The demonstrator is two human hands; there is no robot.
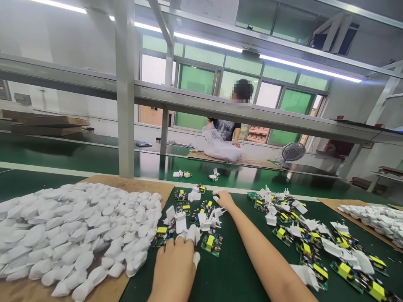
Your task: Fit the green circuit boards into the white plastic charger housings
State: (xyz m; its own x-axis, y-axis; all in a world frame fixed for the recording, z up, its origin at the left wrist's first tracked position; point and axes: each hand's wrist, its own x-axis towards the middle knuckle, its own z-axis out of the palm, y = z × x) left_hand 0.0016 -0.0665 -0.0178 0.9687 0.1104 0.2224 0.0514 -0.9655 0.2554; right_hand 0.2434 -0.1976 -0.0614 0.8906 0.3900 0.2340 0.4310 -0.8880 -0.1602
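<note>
My left hand (174, 266) reaches palm down over a cluster of green circuit boards, white coverings on its fingertips. Its fingers are stretched forward among white plug housings (181, 222), touching or just above them; I cannot tell which. Beside it lies a circuit board (211, 244) with a yellow transformer. Farther forward, my right hand (226, 200) is extended at the far edge of the same cluster, its covered fingertips pointing left and apart. Nothing shows in its grasp. Next to these fingertips are a white plug housing (194, 194) and more boards.
A large heap of white plastic pieces (75, 226) lies on brown cardboard (157, 188) at left. Many boards with plug housings (315, 239) spread at right. A metal shelf post (125, 92) stands ahead. Across the bench, a person (229, 130) handles a clear plastic bag (220, 144) near a fan (292, 153).
</note>
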